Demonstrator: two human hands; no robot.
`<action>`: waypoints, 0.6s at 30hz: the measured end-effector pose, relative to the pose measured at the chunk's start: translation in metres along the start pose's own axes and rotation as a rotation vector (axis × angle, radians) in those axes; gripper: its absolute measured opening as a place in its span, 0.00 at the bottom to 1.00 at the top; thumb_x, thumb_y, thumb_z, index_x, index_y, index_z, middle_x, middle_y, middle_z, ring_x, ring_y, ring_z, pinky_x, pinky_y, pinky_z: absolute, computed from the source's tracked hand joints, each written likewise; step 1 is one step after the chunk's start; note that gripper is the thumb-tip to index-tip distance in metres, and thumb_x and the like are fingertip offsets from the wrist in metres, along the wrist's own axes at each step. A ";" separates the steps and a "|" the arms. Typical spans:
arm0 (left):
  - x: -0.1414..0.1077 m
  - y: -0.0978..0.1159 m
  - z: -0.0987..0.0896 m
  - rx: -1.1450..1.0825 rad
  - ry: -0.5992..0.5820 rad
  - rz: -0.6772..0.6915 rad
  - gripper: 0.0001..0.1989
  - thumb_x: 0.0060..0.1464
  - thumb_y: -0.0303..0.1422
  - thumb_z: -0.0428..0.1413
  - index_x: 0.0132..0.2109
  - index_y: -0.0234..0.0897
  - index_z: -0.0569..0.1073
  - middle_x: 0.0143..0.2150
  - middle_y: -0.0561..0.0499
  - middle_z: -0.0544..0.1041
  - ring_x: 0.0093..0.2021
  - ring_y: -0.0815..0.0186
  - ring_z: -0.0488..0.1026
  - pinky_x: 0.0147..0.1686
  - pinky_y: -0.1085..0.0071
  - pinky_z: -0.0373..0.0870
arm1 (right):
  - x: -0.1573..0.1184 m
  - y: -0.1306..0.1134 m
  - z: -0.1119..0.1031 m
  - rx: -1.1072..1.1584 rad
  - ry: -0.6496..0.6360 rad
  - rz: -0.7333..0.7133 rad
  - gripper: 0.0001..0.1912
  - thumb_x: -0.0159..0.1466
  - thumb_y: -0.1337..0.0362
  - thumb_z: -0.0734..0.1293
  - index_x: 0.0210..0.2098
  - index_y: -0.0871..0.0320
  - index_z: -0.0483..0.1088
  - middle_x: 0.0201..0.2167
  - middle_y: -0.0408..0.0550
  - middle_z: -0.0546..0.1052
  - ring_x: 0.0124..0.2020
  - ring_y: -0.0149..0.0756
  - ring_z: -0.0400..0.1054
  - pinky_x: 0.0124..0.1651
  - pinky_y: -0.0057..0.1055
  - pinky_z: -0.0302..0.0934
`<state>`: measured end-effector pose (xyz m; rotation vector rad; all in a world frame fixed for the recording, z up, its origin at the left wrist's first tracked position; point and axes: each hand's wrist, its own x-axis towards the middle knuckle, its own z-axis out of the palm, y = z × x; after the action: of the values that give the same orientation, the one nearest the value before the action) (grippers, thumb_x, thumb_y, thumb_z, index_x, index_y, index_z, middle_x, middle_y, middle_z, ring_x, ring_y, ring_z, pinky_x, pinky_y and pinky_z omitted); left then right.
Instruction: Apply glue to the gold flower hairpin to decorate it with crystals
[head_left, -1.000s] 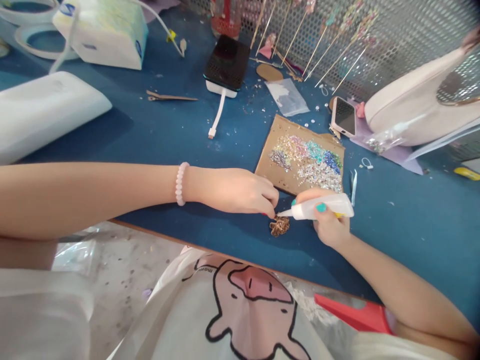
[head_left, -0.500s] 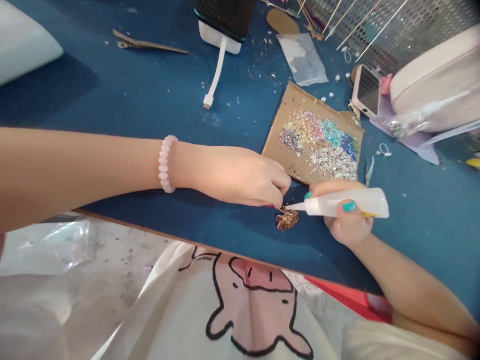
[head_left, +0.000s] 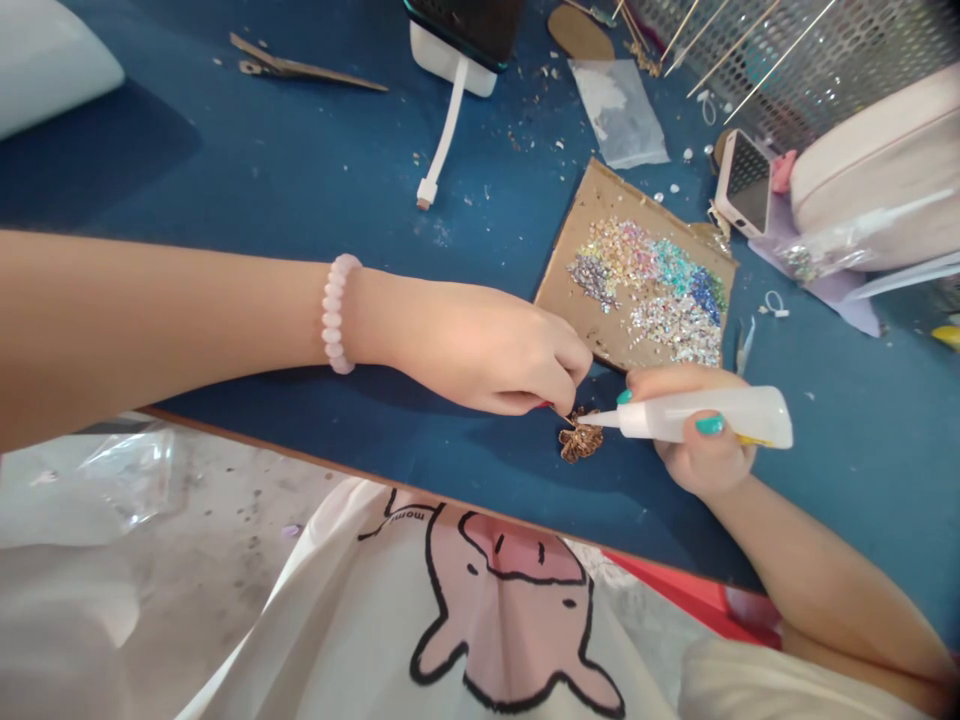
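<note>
1. The blue bench (head_left: 225, 170) fills most of the view, its near edge running just above the person's pig-print shirt (head_left: 480, 600).
2. A pale pink bag (head_left: 870, 170) sits at the far right in front of a perforated metal panel (head_left: 825, 50) with thin sticks (head_left: 750, 60) leaning on it.
3. A piece of brown cardboard (head_left: 585, 240) lies right of centre, carrying heaps of coloured sequins (head_left: 652, 290).
4. A dark device on a white base (head_left: 457, 40) stands at the top edge, with a white cable (head_left: 442, 140) trailing toward the person; a small clear bag (head_left: 622, 110) and a phone (head_left: 742, 180) lie near the cardboard.
5. The left hand (head_left: 480, 345), a pink bead bracelet (head_left: 337, 313) on its wrist, reaches across from the left; its fingers (head_left: 559, 385) are pinched narrow on what seems to be a thin pin or wire, too small to be sure of.
6. The right hand (head_left: 697, 440), nails painted teal, is wrapped around a white glue bottle (head_left: 705, 418) held level, nozzle pointing left toward the left fingertips.
7. A small gold filigree ornament (head_left: 580, 442) lies on the bench near its front edge, just below the nozzle tip and between the two hands.
</note>
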<state>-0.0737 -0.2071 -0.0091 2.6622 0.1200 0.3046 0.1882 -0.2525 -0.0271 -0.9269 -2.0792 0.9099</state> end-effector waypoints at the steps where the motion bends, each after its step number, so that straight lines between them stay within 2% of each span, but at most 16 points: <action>1: 0.000 0.000 0.000 -0.002 -0.002 -0.004 0.16 0.62 0.26 0.45 0.47 0.39 0.76 0.44 0.44 0.76 0.45 0.60 0.72 0.43 0.68 0.67 | 0.000 0.001 0.001 0.021 0.018 -0.019 0.18 0.66 0.50 0.58 0.36 0.52 0.75 0.29 0.45 0.77 0.28 0.35 0.71 0.26 0.33 0.63; 5: 0.000 0.000 0.000 -0.020 -0.006 -0.027 0.15 0.61 0.26 0.46 0.47 0.41 0.76 0.45 0.46 0.75 0.45 0.61 0.72 0.43 0.70 0.67 | 0.000 0.003 0.003 0.065 0.035 -0.058 0.16 0.66 0.52 0.59 0.37 0.51 0.75 0.29 0.46 0.77 0.28 0.37 0.71 0.26 0.33 0.63; 9: 0.000 0.000 0.000 -0.029 0.005 -0.018 0.16 0.62 0.26 0.45 0.48 0.39 0.76 0.45 0.45 0.75 0.45 0.62 0.72 0.44 0.71 0.66 | 0.001 0.000 0.002 0.082 0.028 -0.080 0.17 0.66 0.51 0.58 0.37 0.52 0.76 0.30 0.47 0.77 0.30 0.37 0.72 0.29 0.33 0.65; 14: -0.001 0.000 -0.001 -0.040 -0.020 -0.041 0.18 0.61 0.25 0.44 0.48 0.42 0.76 0.46 0.46 0.75 0.46 0.61 0.72 0.45 0.70 0.66 | 0.002 -0.003 0.001 0.091 0.009 -0.098 0.19 0.67 0.51 0.58 0.37 0.54 0.76 0.30 0.47 0.77 0.30 0.36 0.72 0.29 0.32 0.65; 18: -0.001 0.000 0.000 -0.053 0.003 -0.019 0.18 0.60 0.24 0.44 0.48 0.39 0.76 0.45 0.45 0.75 0.45 0.61 0.72 0.45 0.70 0.66 | 0.003 -0.004 0.000 0.067 -0.015 -0.079 0.20 0.66 0.49 0.58 0.36 0.54 0.76 0.29 0.48 0.77 0.28 0.36 0.71 0.28 0.33 0.65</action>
<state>-0.0748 -0.2068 -0.0093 2.6069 0.1359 0.3017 0.1853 -0.2523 -0.0227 -0.7999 -2.0700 0.9419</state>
